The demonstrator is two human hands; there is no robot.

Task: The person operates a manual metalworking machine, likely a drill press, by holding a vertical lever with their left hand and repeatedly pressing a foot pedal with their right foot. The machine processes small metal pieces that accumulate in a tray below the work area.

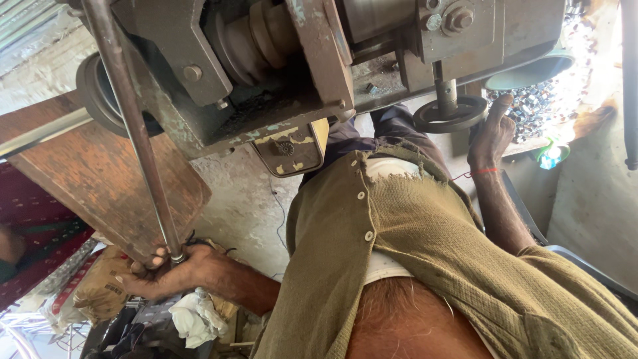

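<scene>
Steel lever rod [133, 126] slants down from the grey press machine [279, 73]; the left hand [166, 269] is clenched around its lower end. Right hand [490, 133], fingers apart, rests beside the small handwheel [450, 114], near shiny metal rings [541, 106].

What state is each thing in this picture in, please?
left hand: shut around the lever rod's end.
lever rod: held, slanted.
right hand: open, resting beside the round disc.
round disc: flat under the spindle.
shirt: unbuttoned, hem torn.
small metal parts: heaped loose.
</scene>
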